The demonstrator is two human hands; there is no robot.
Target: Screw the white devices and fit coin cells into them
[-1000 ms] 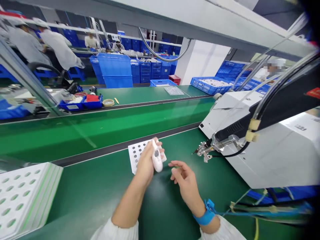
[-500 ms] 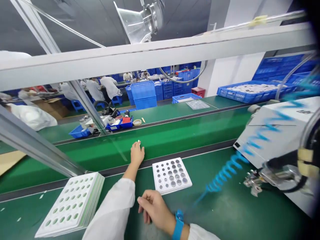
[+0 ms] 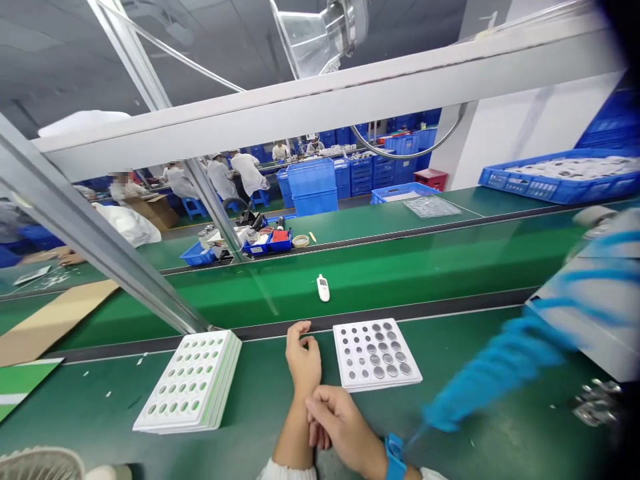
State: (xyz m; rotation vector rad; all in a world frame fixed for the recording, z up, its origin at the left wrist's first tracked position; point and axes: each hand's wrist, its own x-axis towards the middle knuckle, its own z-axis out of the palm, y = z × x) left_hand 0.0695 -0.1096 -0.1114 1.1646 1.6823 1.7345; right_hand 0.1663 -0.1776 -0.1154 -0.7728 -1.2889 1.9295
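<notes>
Head view: your left hand (image 3: pixel 303 357) rests on the green worktop (image 3: pixel 250 427) close to its far edge, empty, fingers curled loosely inward and held together, pinching nothing. Your right hand (image 3: pixel 340 427) lies across your left forearm just behind the wrist, fingers bent and close together, touching the arm and holding no object. A blue wrist strap (image 3: pixel 395 457) circles your right wrist.

The white handheld device (image 3: pixel 323 287) lies flat on the green conveyor belt (image 3: pixel 425 267), beyond the dark strip that borders the worktop's far edge, well apart from both hands and roughly in line with your left hand.

Just beside your left hand, to the right, a white tray of coin cells (image 3: pixel 376 353) lies near the far edge of the worktop; most of its round pockets hold grey cells. To the left of that hand, also near the far edge, sits a stack of white perforated trays (image 3: pixel 193 380), their holes showing green. A blurred blue coiled hose (image 3: pixel 490 373) crosses the right side of the worktop, with a white machine housing (image 3: pixel 595 307) at the right edge. Past the belt, small blue bins (image 3: pixel 240 247) sit on the far table, and people in white coats (image 3: pixel 245 173) work farther back.
</notes>
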